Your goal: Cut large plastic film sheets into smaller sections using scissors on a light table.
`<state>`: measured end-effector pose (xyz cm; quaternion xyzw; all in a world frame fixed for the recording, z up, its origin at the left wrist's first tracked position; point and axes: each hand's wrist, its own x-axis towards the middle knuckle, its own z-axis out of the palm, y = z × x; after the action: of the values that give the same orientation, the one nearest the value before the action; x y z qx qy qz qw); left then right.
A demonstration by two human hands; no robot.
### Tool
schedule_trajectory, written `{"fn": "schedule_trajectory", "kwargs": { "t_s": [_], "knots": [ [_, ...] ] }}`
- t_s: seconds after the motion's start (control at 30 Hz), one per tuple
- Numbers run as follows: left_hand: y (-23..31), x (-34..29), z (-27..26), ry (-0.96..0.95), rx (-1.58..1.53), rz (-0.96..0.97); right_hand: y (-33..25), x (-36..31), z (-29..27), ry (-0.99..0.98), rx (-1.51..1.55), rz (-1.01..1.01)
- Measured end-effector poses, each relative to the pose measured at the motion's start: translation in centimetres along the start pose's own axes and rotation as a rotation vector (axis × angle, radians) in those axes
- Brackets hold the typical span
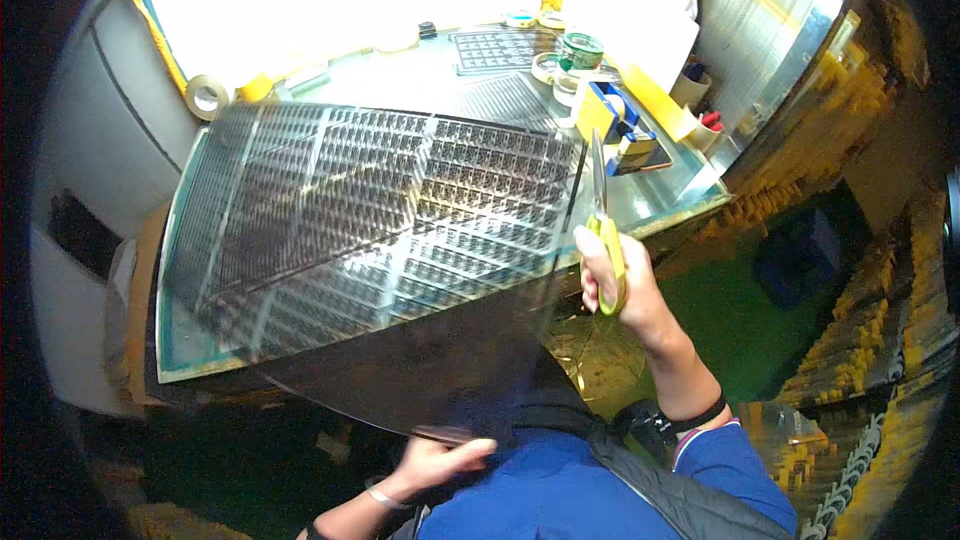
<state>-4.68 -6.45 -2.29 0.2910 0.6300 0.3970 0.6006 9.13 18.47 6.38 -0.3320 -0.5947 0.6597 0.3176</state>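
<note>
Left hand (438, 462) holds film (400, 205) by its near edge; right hand (636, 283) grips scissors (607, 230) (blades upward) beside it.

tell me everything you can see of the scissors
The scissors have yellow, plastic-looking handles and slim, grey, metal-looking blades. The right hand grips the handles, blades pointing toward the top of the picture, just right of the edge of the dark patterned sheet. The blades look closed or nearly so; whether they touch anything is unclear.
</note>
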Motion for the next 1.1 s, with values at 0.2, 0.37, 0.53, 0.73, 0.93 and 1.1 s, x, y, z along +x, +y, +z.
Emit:
{"fn": "schedule_trajectory", "kwargs": {
  "t_s": [0.2, 0.37, 0.53, 0.73, 0.93, 1.1],
  "knots": [
    [-1.2, -7.7, -8.8, 0.989, -0.505, 0.533, 4.5, -4.2, 4.0, -0.282, 0.002, 0.412],
    [2.1, -2.1, -5.5, 0.778, -0.832, 0.383, 5.9, -6.8, 6.6, -0.423, 0.024, 0.421],
    [6.4, 4.9, -0.3, 0.288, -0.681, 0.415, 5.7, -8.3, 7.0, -0.437, 0.051, 0.449],
    [8.8, 7.0, 1.4, 0.357, -0.785, 0.369, 6.2, -8.5, 6.2, -0.420, 0.237, 0.461],
    [9.0, 5.3, 2.0, 0.301, -0.511, 0.287, 6.5, -7.5, 8.6, -0.332, 0.311, 0.237],
    [9.1, 4.9, 2.0, 0.287, -0.469, 0.222, 7.5, -7.5, 8.6, -0.343, 0.199, 0.134]
  ]
}}
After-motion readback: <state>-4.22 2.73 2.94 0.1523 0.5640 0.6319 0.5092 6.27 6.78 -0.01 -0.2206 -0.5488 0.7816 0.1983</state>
